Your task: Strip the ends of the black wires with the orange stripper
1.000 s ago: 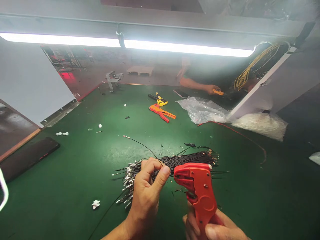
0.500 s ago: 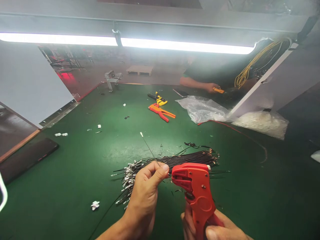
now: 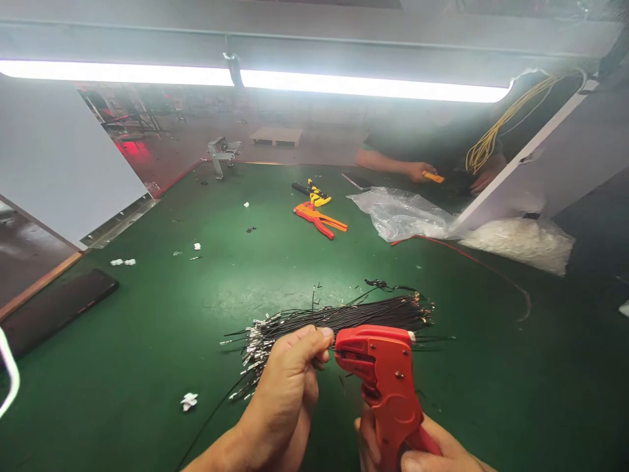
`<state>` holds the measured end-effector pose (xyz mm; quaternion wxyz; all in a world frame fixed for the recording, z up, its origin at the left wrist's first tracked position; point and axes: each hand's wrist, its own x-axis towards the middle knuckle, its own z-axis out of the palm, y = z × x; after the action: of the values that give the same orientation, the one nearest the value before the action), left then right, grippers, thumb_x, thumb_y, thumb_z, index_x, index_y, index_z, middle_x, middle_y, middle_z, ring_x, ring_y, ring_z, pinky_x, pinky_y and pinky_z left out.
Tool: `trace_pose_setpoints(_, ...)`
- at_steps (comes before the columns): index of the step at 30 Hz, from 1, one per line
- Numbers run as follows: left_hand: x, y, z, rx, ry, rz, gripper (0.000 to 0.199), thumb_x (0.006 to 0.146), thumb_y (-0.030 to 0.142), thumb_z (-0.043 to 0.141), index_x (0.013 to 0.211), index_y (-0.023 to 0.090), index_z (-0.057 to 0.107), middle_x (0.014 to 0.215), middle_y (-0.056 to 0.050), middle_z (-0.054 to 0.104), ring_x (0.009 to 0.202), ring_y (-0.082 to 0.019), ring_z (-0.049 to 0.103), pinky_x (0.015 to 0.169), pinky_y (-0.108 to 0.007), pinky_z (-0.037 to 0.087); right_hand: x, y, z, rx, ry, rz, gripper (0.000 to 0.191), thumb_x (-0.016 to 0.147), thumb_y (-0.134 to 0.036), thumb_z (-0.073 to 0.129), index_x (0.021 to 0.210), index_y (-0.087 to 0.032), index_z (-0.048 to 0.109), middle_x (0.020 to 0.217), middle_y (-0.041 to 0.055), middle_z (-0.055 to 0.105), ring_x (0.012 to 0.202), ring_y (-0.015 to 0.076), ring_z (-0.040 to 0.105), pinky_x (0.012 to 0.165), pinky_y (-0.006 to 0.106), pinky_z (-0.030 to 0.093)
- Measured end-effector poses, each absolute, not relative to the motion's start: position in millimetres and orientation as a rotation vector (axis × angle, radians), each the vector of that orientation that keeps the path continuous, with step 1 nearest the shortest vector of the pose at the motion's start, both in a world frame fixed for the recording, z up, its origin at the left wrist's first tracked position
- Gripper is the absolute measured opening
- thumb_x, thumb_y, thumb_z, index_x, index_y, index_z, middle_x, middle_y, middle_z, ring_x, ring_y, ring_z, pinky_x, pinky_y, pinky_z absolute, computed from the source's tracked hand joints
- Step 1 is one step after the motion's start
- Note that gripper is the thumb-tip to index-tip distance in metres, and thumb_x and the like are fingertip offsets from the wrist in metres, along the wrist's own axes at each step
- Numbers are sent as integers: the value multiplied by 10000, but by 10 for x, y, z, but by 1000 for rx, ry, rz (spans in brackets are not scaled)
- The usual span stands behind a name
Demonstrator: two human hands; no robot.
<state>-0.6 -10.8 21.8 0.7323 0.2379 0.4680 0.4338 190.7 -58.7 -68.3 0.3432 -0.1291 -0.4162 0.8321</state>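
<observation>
head view: the left hand pinches a thin black wire between thumb and fingers, with part of it rising above the fist and the fingertips close to the nose of the red hand tool. the right hand is wrapped around the handle of that tool, which stands roughly upright with its nose toward the left hand.

just behind both hands, a bundle of black wires lies across the green surface. silver terminals are clustered at its left end, and coppery tips show at its right end. small dark scraps are scattered near it.

farther back, a red and orange tool lies up against a yellow and black tool. to their right are a crumpled clear bag, a bag of pale pieces and a curved red wire. a white scrap sits left of the left hand, and a long dark object lies at the far left. across the surface, another person's hand holds a small orange object.
</observation>
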Motion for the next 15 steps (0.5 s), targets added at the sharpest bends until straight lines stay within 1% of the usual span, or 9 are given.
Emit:
trace_pose_setpoints(3,-8,-97,223,499,1026,970,305,728,434,715,610,213,542,711,-3,513,743,-176,441,768,-342,393,1893,-601,-731,-289,-1078,2146,211,895,-345,642,870,-171,526,705,-14,423,578,108,386,512,213,361)
trace_pose_setpoints(9,-17,-99,205,474,1064,961,306,718,414,682,612,224,467,714,10,463,750,-175,400,777,-347,359,1891,-627,-721,-388,-1053,2192,291,864,-392,690,810,-184,493,700,-19,405,586,105,369,533,222,342)
trace_pose_setpoints(12,-14,-107,201,475,1082,971,329,704,413,693,612,228,437,714,21,423,754,-172,362,778,-344,334,1896,-605,-658,-419,-1068,2222,296,879,-418,671,841,-176,503,713,-10,415,608,115,377,559,240,339)
trace_pose_setpoints(15,-2,-113,173,498,1098,1014,338,715,439,700,622,229,452,710,31,403,752,-171,333,779,-338,316,1893,-589,-605,-470,-1032,2276,348,839,-467,690,886,-157,538,722,2,453,634,129,412,608,268,352)
